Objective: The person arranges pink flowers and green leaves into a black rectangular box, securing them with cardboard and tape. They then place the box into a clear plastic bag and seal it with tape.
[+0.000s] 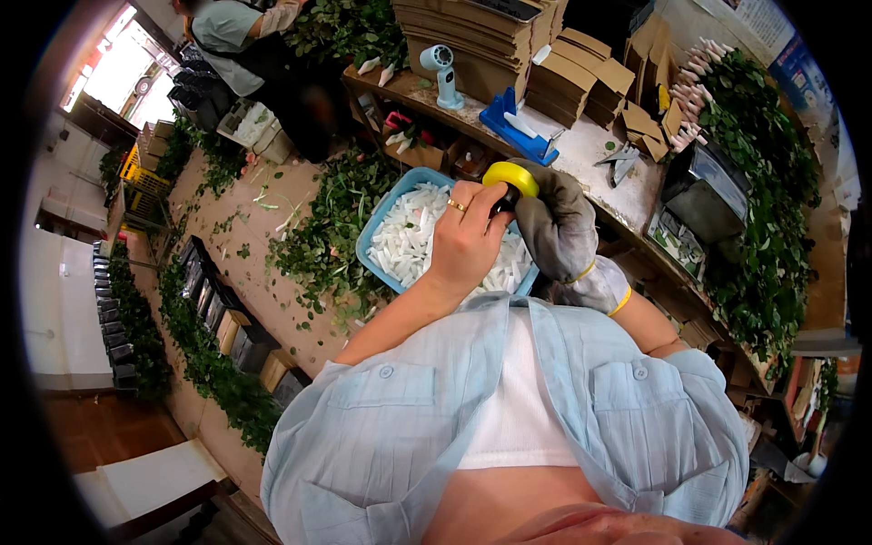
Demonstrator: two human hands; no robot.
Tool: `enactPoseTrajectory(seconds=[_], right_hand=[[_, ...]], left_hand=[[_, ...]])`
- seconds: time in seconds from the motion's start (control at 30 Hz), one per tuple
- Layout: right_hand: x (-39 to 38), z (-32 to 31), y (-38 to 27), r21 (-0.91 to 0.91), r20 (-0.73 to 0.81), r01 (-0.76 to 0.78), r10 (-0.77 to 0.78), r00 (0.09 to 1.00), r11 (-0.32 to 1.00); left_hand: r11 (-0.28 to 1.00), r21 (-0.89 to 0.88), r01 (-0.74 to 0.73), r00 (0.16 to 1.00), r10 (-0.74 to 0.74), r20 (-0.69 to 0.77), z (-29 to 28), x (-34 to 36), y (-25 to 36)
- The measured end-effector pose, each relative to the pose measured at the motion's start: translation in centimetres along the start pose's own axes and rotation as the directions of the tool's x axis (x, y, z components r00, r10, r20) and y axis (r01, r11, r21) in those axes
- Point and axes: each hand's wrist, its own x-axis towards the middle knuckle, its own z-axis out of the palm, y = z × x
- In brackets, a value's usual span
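Close in front of my chest, both hands meet at a round yellow thing with a black part [510, 176]; its exact kind I cannot make out. My bare left hand [465, 234], with a ring on one finger, has its fingers closed at the black part. A grey work glove covers my right hand [556, 222], its fingers curled against the yellow rim. Below my hands stands a light blue basin [366, 238] full of small white tube-like pieces [400, 232]. My left hand and forearm hide part of it.
On the workbench [581, 150] are a small light blue fan [440, 77], a blue stapler-like tool [520, 127], pliers [619, 164] and stacked cardboard [565, 80]. Leafy stems with pale wrapped heads [763, 182] pile up at right. Cut leaves [331, 236] litter the floor. Another person [241, 45] stands far left.
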Motion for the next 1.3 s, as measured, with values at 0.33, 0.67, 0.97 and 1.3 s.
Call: enactPoseTrajectory(seconds=[0.33,0.67,0.97,1.3], right_hand=[[0.6,-4.1,0.9,-0.14,0.003,0.106,-0.107,0.994,0.984],[1.0,-6.2,1.7,0.025,0.043,-0.123,0.122,0.992,0.992],[0.1,-6.1,2.0,-0.068,0.083,0.034,-0.029,0.996,0.997],[0.3,-5.0,2.3,-0.266,0.094,0.142,-0.121,0.988,0.954]], left_hand=[[0.994,-0.106,-0.033,0.992,0.045,0.116,3.6,1.1,-0.3],[0.862,-0.455,0.222,0.97,-0.146,0.197,5.1,1.0,-3.7],[0.56,-0.59,0.581,0.808,-0.316,0.497,5.4,0.9,-2.9],[0.874,-0.293,0.387,0.899,-0.287,0.331,4.3,0.6,-2.6]])
